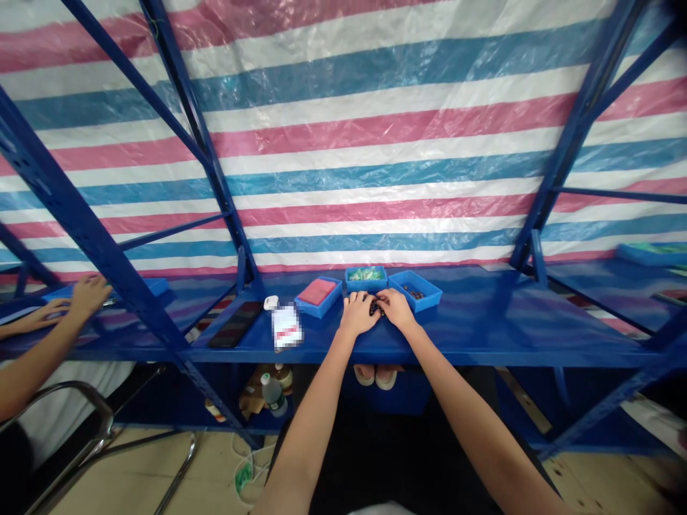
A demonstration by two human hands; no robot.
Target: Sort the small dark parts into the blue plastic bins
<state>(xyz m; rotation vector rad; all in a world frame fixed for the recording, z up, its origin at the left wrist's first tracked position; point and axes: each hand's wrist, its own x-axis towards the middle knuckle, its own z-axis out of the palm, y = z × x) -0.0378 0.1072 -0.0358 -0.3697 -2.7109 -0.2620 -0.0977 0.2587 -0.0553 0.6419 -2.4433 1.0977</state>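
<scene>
My left hand (359,313) and my right hand (396,309) meet over the blue bench top, close to its front edge. Between them is a small cluster of dark, shiny bead-like pieces (375,307); their exact kind is too small to make out. Right thumb and fingertips pinch at the cluster. The left fingers curl down over its other side, their tips partly hidden. Just beyond my right hand stands a blue tray (436,292) with small brown and dark pieces in it. A middle blue tray (366,286) holds green-and-white packets, and a left tray (320,310) holds a pink pad (316,291).
Left of the trays lie a white case (271,302), a blurred white card (287,327) and a dark flat panel (235,324). Blue uprights (215,172) frame the bench before a striped sheet. Bottles (274,395) stand below. A co-worker's hands (89,295) are at far left.
</scene>
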